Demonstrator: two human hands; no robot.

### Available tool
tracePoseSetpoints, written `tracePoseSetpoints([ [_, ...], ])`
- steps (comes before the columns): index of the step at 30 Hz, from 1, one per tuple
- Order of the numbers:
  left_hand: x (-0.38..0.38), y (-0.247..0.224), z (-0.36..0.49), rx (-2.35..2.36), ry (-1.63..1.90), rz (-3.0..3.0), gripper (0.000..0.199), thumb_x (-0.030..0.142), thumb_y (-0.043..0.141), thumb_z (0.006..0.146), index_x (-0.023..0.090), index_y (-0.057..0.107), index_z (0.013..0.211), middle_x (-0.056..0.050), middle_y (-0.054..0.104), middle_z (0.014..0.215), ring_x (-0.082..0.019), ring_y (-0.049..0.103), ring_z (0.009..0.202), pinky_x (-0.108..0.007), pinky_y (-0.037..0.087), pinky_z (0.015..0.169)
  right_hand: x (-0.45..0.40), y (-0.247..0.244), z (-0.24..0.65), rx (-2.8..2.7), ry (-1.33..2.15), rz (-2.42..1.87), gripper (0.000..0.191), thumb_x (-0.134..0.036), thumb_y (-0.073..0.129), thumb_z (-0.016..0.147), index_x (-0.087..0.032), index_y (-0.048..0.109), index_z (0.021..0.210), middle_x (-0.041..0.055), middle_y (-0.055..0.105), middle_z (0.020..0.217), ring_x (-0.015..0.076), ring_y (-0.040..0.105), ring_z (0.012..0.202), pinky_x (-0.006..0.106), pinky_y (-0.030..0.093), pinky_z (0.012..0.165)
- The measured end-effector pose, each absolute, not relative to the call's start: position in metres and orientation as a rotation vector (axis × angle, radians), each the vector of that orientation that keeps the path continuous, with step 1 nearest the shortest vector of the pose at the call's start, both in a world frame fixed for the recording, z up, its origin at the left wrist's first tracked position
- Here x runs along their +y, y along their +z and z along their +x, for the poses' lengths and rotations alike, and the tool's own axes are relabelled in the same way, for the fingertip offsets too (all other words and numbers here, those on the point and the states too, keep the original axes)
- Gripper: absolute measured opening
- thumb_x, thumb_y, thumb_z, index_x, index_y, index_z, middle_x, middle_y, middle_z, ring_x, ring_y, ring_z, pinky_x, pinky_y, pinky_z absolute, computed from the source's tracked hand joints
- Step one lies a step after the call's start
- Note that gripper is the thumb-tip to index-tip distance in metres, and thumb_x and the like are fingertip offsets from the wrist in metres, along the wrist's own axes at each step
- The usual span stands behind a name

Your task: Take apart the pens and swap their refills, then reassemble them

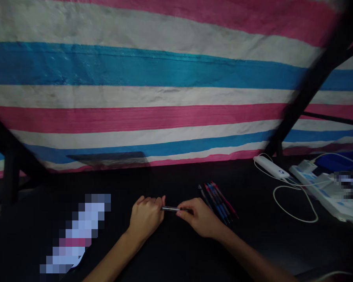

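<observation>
Between my two hands a slim pen (171, 208) lies nearly level above the black table. My left hand (147, 213) is closed in a fist around its left end, which is hidden inside the fingers. With thumb and fingers, my right hand (198, 217) pinches the pen's darker right end. Just beyond my right hand, several pens (219, 201) with black, blue and red parts lie side by side in a loose bunch on the table.
A phone-like object (76, 235), pixelated, lies at the left. To the right are a white box-shaped device (271, 167), a white power strip (326, 192) and looping white cables (294, 219). Dark frame bars (308, 86) slant before a striped sheet (164, 74).
</observation>
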State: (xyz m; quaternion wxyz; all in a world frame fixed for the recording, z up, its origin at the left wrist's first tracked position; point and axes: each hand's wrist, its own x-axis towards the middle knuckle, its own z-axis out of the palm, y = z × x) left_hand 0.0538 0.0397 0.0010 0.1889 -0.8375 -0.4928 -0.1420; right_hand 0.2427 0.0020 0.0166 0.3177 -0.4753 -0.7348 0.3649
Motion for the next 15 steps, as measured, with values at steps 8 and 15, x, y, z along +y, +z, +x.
tracePoseSetpoints([
  [8,0.036,0.012,0.053,-1.591,-0.305,-2.589,0.039,0.034,0.033,0.092,0.02,0.063,0.072,-0.008,0.069,0.066,-0.025,0.065,0.061,-0.032,0.04,0.057,0.007,0.012,0.251,-2.268,0.242,-1.128,0.025,-0.026,0.046,0.092,-0.021,0.064,0.109,0.0065,0.065,0.085,0.0182,0.056,0.079,0.027,0.042,0.072],
  [15,0.04,0.015,0.044,-1.459,-0.87,-2.775,0.017,0.03,0.043,0.091,0.021,0.053,0.101,-0.006,0.063,0.091,-0.022,0.061,0.082,-0.034,0.047,0.073,0.021,0.014,0.264,-1.736,0.593,-1.271,0.021,-0.024,0.058,0.083,-0.019,0.068,0.102,0.0026,0.059,0.079,0.012,0.055,0.061,0.023,0.044,0.055],
])
